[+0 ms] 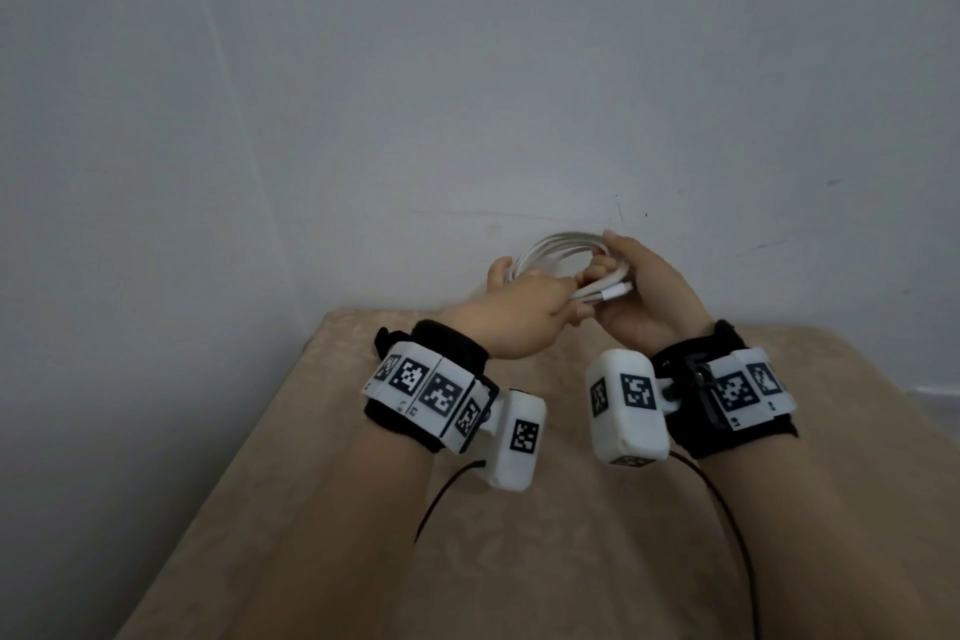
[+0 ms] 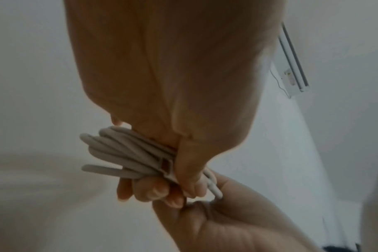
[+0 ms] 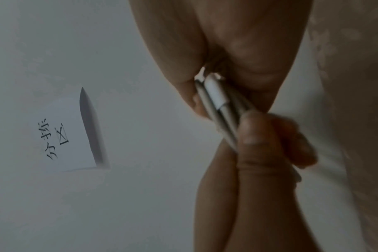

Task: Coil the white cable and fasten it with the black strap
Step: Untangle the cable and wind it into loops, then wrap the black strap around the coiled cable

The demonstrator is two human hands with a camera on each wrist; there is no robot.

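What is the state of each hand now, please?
Left hand: closed, gripping the coiled white cable.
Right hand: closed, holding the same white cable near its connector end.

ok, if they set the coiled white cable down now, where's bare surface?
Bare patches of the beige patterned tabletop: between the two forearms, and along its far edge by the grey wall. Crowded up top, where left hand and right hand both grip the coiled white cable. No black strap visible.
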